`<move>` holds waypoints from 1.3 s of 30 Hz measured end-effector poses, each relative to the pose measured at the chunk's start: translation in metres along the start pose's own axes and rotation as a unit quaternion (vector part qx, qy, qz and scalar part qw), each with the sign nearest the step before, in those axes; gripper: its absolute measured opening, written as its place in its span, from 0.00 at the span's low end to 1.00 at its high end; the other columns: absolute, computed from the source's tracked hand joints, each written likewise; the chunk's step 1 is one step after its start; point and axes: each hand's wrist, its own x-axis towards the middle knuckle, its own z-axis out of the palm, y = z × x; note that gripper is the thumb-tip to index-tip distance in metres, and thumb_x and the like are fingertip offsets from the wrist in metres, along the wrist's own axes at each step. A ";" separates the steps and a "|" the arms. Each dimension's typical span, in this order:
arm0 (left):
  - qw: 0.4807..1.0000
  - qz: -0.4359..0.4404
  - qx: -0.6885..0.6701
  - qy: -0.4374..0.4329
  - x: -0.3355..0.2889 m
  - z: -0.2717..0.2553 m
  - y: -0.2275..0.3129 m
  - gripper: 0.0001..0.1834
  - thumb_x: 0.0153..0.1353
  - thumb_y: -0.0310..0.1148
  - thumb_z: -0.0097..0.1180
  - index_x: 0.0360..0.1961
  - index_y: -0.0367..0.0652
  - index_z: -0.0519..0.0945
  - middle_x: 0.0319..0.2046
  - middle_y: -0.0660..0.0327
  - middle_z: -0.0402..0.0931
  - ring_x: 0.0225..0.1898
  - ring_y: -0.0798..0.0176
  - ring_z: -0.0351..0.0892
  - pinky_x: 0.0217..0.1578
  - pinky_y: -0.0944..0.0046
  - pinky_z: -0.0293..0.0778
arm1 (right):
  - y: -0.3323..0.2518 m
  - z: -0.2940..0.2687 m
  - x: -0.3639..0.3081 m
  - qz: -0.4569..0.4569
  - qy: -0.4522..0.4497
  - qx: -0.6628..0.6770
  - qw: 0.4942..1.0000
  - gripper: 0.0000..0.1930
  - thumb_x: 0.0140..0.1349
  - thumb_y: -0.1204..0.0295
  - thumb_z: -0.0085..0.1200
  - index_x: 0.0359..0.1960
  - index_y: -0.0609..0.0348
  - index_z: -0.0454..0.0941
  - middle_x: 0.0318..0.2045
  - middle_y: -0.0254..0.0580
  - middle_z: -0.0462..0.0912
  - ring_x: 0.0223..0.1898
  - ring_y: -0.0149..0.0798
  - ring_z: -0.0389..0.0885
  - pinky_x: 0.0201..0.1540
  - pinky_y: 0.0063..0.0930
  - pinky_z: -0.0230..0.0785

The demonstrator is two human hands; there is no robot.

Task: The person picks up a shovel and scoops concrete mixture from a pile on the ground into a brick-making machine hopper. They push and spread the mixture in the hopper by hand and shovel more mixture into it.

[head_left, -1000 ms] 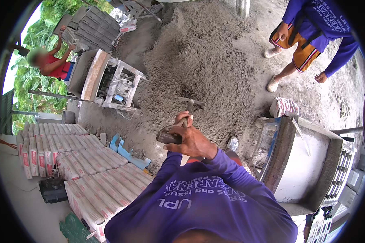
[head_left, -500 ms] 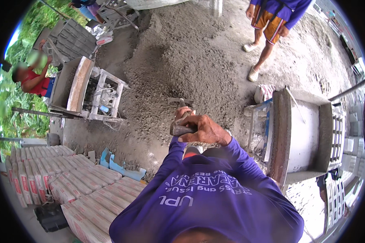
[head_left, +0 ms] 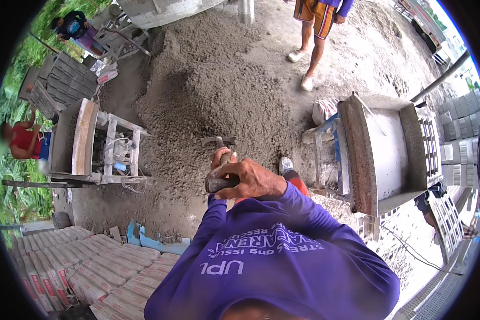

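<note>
I hold a shovel in front of my body, its handle grip point(head_left: 217, 184) near my chest and its metal blade point(head_left: 218, 140) at the grey heap of sand and gravel point(head_left: 208, 90). My right hand point(head_left: 258, 178) is closed around the grip at the top end. Farther down the shaft, my left hand point(head_left: 219, 157) is wrapped round it, partly hidden by the right. How deep the blade sits in the heap cannot be made out.
Cement bags point(head_left: 90, 266) are stacked at lower left. A metal trough point(head_left: 389, 154) stands on my right, another trough on a frame point(head_left: 82, 138) on my left. Beyond the heap stands a person in orange shorts point(head_left: 317, 21); a person in red point(head_left: 24, 141) is far left.
My view has swung so that the surroundings sit differently. One foot of mine now shows forward on the right. Both hands keep their hold on the shovel.
</note>
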 end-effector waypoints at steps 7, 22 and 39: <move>0.997 -0.065 -0.018 0.027 0.040 0.028 -0.070 0.16 0.55 0.29 0.63 0.43 0.45 0.73 0.39 0.57 0.73 0.41 0.59 0.76 0.43 0.60 0.73 | 0.021 -0.050 0.050 -0.061 -0.040 -0.030 0.997 0.26 0.52 0.58 0.63 0.45 0.67 0.77 0.27 0.54 0.81 0.31 0.50 0.81 0.36 0.40 0.73; 0.959 -0.262 0.080 0.068 0.140 0.093 -0.091 0.15 0.54 0.30 0.62 0.42 0.42 0.75 0.38 0.57 0.76 0.39 0.60 0.78 0.41 0.60 0.75 | 0.059 -0.186 0.147 -0.026 -0.327 0.111 0.938 0.22 0.50 0.56 0.54 0.32 0.68 0.77 0.25 0.52 0.80 0.29 0.53 0.80 0.33 0.43 0.69; 0.880 -0.468 0.071 -0.028 0.265 0.188 -0.161 0.15 0.54 0.31 0.61 0.42 0.40 0.77 0.40 0.56 0.78 0.39 0.61 0.79 0.41 0.59 0.76 | 0.200 -0.371 0.265 -0.050 -0.240 0.030 0.969 0.15 0.52 0.67 0.53 0.37 0.65 0.74 0.30 0.55 0.81 0.35 0.55 0.82 0.35 0.47 0.73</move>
